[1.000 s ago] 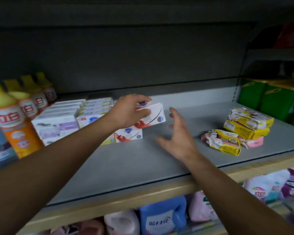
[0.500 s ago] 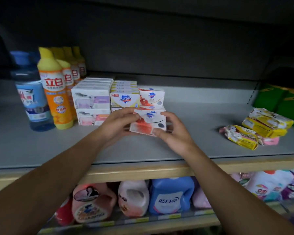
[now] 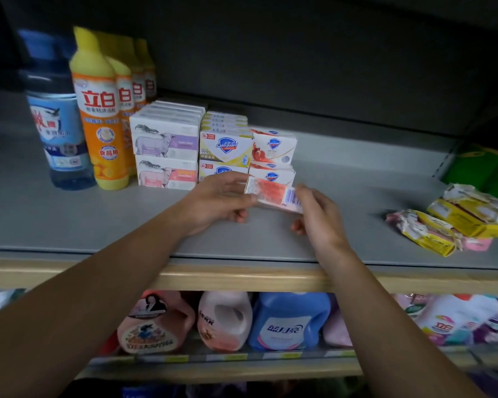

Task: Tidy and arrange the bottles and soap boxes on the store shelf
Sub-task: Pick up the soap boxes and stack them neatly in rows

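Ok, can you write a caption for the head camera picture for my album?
Both hands, left hand and right hand, hold a red soap box in front of the stacked soap boxes on the grey shelf.

Grey shelf, orange yellow-capped bottle, blue bottle, red-and-white barcoded soap box

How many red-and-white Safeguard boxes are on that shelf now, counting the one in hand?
3: one red-and-white box on top of the stack, one beneath it, one held by left hand and right hand. More may sit hidden behind.
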Tool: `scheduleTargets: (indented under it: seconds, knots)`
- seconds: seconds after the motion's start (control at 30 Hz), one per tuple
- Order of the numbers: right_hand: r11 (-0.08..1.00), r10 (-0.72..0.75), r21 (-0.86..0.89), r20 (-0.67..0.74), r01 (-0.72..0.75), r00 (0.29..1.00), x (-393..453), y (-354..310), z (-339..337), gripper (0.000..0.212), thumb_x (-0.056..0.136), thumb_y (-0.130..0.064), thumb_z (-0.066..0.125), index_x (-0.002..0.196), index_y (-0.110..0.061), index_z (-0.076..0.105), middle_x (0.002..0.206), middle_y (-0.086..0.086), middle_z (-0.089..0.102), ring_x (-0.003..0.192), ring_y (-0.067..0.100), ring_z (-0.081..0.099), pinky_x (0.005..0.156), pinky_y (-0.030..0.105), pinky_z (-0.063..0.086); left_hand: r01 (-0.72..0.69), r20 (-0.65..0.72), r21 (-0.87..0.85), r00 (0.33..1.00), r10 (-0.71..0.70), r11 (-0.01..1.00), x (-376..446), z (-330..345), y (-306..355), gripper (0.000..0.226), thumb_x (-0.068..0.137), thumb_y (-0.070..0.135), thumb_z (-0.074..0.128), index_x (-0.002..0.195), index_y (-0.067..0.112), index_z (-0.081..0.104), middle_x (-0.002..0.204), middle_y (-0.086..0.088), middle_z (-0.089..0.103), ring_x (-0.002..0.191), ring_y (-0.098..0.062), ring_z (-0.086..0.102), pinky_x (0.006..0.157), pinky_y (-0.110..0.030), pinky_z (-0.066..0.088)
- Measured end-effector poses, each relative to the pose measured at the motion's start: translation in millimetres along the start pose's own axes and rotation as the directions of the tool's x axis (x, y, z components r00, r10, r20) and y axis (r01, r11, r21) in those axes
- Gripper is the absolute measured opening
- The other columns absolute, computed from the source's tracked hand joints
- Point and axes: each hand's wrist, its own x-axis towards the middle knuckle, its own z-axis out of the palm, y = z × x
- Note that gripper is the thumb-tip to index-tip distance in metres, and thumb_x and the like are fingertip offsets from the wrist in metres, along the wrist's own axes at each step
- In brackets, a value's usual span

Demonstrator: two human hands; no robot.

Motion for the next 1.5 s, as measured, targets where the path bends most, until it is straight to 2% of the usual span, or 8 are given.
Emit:
scheduleTargets:
  seconds: [0.23,0.4,0.5,0.77,1.03,1.2,1.37,1.5]
  knots:
    - [0.971,-0.234,0.076,0.109,0.226,0.966,-7.0,3.3,-9.0,0.06,0.068,-0.017,0.064,0.121,-0.044,0.057,0.121,-0.017,0.064,0.088,0.009,0.07,0.074,0.019,0.052,0.029,0.007,-0.129,1.0,-0.028,0.991,1.2,-1.8,-2.2,0.047,0.079,0.013,0.071,0.124,0.015,0.059,0.118,-0.004,0.069,0.105,-0.02,0.068,0.081,-0.035,0.058]
    - [0.97,-0.238,-0.005,0.169,0.242,0.957,-3.6,9.2,-3.7,0.066,0.078,-0.006,0.069,0.121,-0.051,0.045,0.12,-0.022,0.06,0.091,-0.001,0.068,0.075,0.012,0.05,0.002,-0.038,-0.057,0.999,-0.004,0.998,0.6,-2.4,-3.0,0.024,0.087,-0.002,0.064,0.107,0.011,0.068,0.102,-0.007,0.075,0.094,-0.019,0.071,0.072,-0.025,0.057]
    - [0.966,-0.223,-0.098,0.139,0.238,0.965,-0.9,10.7,0.0,0.053,0.084,-0.006,0.07,0.129,-0.027,0.052,0.113,-0.011,0.066,0.092,-0.002,0.065,0.079,0.013,0.05,-0.143,-0.087,0.02,0.986,0.144,0.99,-4.0,-3.9,-0.1,0.036,0.08,-0.009,0.069,0.108,0.014,0.069,0.106,-0.003,0.074,0.099,-0.02,0.07,0.075,-0.028,0.058]
    - [0.919,-0.23,-0.295,0.133,0.26,0.964,-0.6,10.1,0.2,0.04,0.082,-0.013,0.075,0.116,-0.026,0.058,0.107,-0.013,0.066,0.09,0.006,0.064,0.067,0.003,0.044,-0.269,-0.161,0.2,0.939,0.302,0.942,-12.1,7.3,8.7,0.062,0.069,-0.016,0.075,0.118,0.02,0.063,0.114,0.004,0.066,0.098,0.005,0.064,0.08,-0.014,0.052]
    - [0.971,-0.233,-0.047,0.053,0.236,0.971,-2.5,7.4,-1.0,0.036,0.086,-0.005,0.068,0.116,-0.024,0.06,0.107,-0.008,0.068,0.088,0.006,0.065,0.067,0.014,0.05,-0.206,-0.151,0.35,0.95,0.272,0.914,-8.9,2.8,5.7,0.042,0.074,-0.003,0.078,0.108,0.018,0.067,0.103,-0.002,0.072,0.094,-0.01,0.069,0.088,-0.029,0.055]
    - [0.969,-0.18,-0.164,0.052,0.186,0.982,0.6,10.9,-2.1,0.038,0.085,-0.003,0.062,0.117,-0.022,0.061,0.118,-0.002,0.064,0.104,0.015,0.064,0.088,0.041,0.056,-0.121,-0.074,0.693,0.969,0.237,0.711,-6.2,3.4,-6.0,0.033,0.078,0.016,0.079,0.109,0.009,0.068,0.102,-0.003,0.073,0.097,-0.012,0.068,0.091,-0.034,0.054]
    - [0.771,-0.373,-0.491,0.166,0.405,0.913,-0.5,3.8,1.3,0.046,0.081,-0.014,0.072,0.126,-0.019,0.062,0.13,-0.001,0.053,0.12,0.019,0.05,0.099,0.017,0.034,-0.117,-0.047,0.795,0.967,0.252,0.595,-9.4,2.6,-1.8,0.038,0.079,0.029,0.077,0.112,0.013,0.068,0.107,0.001,0.072,0.102,-0.011,0.066,0.088,-0.024,0.05]
    - [0.618,-0.316,-0.637,0.335,0.461,0.888,12.3,-9.3,-6.8,0.048,0.086,-0.022,0.07,0.132,-0.026,0.059,0.132,-0.001,0.056,0.12,0.023,0.048,0.094,0.018,0.031,-0.081,0.014,0.885,0.989,0.148,0.459,-12.4,-2.0,-2.2,0.045,0.079,0.047,0.065,0.115,0.02,0.068,0.117,0.003,0.069,0.113,-0.017,0.06,0.092,-0.034,0.048]
